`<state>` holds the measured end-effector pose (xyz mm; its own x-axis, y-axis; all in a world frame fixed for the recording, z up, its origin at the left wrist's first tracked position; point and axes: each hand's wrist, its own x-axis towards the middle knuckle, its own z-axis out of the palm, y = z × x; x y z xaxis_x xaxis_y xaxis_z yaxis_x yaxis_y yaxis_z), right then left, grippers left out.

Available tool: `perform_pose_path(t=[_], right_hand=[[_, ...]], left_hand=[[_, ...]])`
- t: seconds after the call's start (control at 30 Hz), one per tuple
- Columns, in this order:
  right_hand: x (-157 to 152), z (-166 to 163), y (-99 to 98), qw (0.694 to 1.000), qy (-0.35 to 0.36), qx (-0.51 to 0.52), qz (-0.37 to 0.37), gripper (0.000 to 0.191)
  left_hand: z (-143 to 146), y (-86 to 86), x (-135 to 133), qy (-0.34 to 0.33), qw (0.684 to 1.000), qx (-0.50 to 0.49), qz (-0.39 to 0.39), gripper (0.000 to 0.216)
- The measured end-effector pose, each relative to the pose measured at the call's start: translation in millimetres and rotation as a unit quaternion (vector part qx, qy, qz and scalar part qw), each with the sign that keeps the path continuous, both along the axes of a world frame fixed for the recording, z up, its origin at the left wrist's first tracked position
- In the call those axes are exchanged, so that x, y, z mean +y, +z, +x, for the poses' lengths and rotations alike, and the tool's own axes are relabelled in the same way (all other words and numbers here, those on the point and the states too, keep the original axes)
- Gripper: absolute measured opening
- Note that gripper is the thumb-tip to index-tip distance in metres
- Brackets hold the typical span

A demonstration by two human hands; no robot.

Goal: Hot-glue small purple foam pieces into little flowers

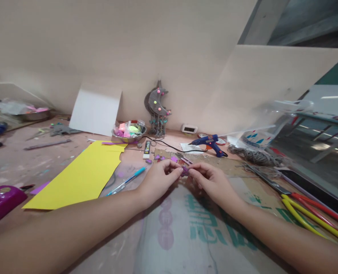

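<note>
Between my two hands is a small purple piece [185, 171], perhaps of foam or paper; its exact shape is too small to tell. My left hand [161, 180] pinches it from the left with thumb and forefinger. From the right, my right hand [210, 179] has its thumb and finger closed on the same piece. Several small purple bits [148, 161] lie just beyond my left hand. A craft knife or similar slim tool [184, 158] rests behind the fingers. Left of my left hand lies a blue pen [127, 181].
A yellow sheet [80, 179] covers the left. At the back stand a bowl [129, 137] of colourful pieces, a grey crescent-moon ornament [154, 102] and a blue glue gun [210, 144]. Grey yarn [253, 155] and large scissors [271, 183] lie right; a magenta tool [7, 201] is at left.
</note>
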<state>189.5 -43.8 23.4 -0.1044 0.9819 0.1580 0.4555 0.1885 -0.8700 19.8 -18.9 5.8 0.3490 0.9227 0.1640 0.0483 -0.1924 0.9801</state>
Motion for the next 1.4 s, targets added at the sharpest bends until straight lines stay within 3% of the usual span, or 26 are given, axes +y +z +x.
perform_pose_path(t=[0.57,0.93,1.1,1.4], right_hand=[[-0.6,-2.9,-1.7,0.999,0.013,-0.028,0.011,0.028],[-1.2,3.9,-2.8,0.999,0.016,-0.021,0.028,0.037],[-1.5,1.5,-0.4,0.999,0.024,-0.015,0.019,0.031],[1.4,1.3,-5.3,0.999,0.032,-0.018,-0.003,0.030]], left_hand=[[-1.1,-5.9,2.8,-0.045,0.998,-0.025,-0.023,0.029],[-1.7,4.1,-2.1,-0.052,0.998,0.020,-0.006,0.022],[-1.6,2.1,-0.1,-0.046,0.999,0.004,-0.023,0.024],[-3.4,-0.9,0.8,-0.063,0.998,0.012,0.018,0.023]])
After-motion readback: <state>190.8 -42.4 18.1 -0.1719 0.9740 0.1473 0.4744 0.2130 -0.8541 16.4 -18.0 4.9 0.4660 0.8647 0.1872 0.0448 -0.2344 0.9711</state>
